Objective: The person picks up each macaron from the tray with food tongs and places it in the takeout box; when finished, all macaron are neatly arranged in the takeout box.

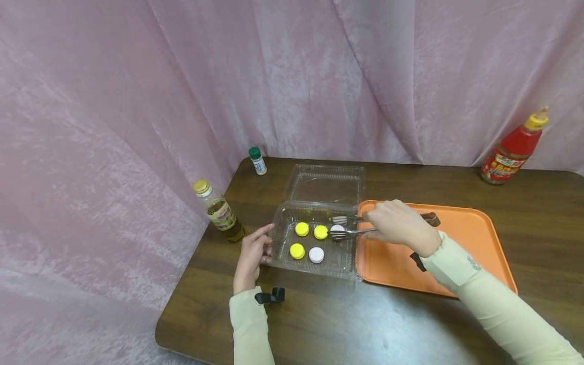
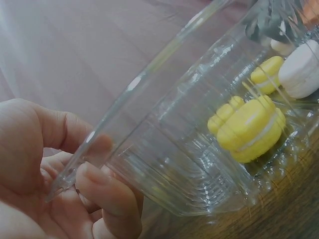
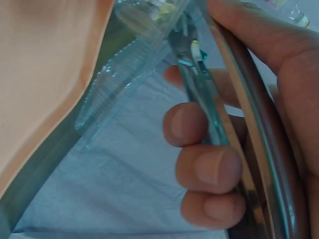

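A clear plastic clamshell box point(image 1: 283, 261) lies open, its lid point(image 1: 326, 185) folded back behind it. My left hand point(image 1: 251, 253) pinches the box's left rim between thumb and fingers, plainly seen in the left wrist view. Inside the box are several yellow macarons point(image 1: 297, 251) and a white macaron point(image 1: 316, 255) at the front. My right hand point(image 1: 401, 225) grips metal tongs point(image 1: 360, 231) with fork-like tips. Those tips stand on either side of another white macaron point(image 1: 337, 229) at the box's right; whether they squeeze it I cannot tell.
An orange tray point(image 1: 474, 243) adjoins the box's right side, under my right hand. Left of the box stands an oil bottle point(image 1: 223, 215). Toward the back are a green-capped shaker point(image 1: 258, 162) and a red sauce bottle point(image 1: 511, 152). A pink curtain point(image 1: 319, 91) hangs behind the table.
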### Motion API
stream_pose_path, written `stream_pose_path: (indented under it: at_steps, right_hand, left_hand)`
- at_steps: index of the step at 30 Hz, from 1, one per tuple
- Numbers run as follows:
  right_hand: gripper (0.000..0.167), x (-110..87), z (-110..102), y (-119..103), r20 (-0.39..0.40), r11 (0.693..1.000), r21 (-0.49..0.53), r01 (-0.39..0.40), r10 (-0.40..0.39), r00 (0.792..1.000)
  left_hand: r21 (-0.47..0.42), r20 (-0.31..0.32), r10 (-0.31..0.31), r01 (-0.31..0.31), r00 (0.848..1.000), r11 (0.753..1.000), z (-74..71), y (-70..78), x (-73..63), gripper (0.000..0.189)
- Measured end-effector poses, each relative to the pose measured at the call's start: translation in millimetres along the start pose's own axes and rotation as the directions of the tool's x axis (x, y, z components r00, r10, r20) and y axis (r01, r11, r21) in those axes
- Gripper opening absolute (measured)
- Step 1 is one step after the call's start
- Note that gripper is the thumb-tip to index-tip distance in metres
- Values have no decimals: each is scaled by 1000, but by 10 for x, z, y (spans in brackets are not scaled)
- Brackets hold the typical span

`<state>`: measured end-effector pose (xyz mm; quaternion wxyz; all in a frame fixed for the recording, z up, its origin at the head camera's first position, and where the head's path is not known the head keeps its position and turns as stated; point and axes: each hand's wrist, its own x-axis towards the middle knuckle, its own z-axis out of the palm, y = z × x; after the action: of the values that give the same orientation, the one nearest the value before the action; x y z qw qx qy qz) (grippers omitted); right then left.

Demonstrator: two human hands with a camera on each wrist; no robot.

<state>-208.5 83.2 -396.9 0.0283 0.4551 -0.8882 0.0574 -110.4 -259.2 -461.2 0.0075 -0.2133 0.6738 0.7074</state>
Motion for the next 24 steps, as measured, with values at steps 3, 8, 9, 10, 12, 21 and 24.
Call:
stream_pose_path:
  at_steps: [3,8,9,10,12,21,24]
  right_hand:
    - [31,21,-28,-46,21,1000,-5,-23,23,1000]
    - [34,39,-88,-116,27,999,-8,-42,42,999]
    - [34,36,-103,-128,25,999,-10,-44,44,999]
    - [35,26,-119,-138,22,999,-8,-45,45,999]
    - [35,0,-148,-155,23,999,-3,-52,52,998]
    - [39,-207,-181,-148,-37,996,18,-85,85,996]
    - [36,-302,-188,-126,-63,994,37,-105,107,992]
  left_hand:
    - [-12,9,-8,8,1000,1000,3,10,-9,51]
    - [-10,16,0,0,1000,1000,0,17,-10,51]
    - [-9,16,2,-1,1000,1000,0,16,-10,50]
    - [-10,14,3,-3,1000,1000,2,13,-7,50]
    - [-12,14,5,-5,1000,1000,9,3,-1,51]
    - [-7,7,10,-10,1000,1000,-1,-41,28,51]
    - [-12,11,13,-13,1000,1000,-1,-28,20,51]
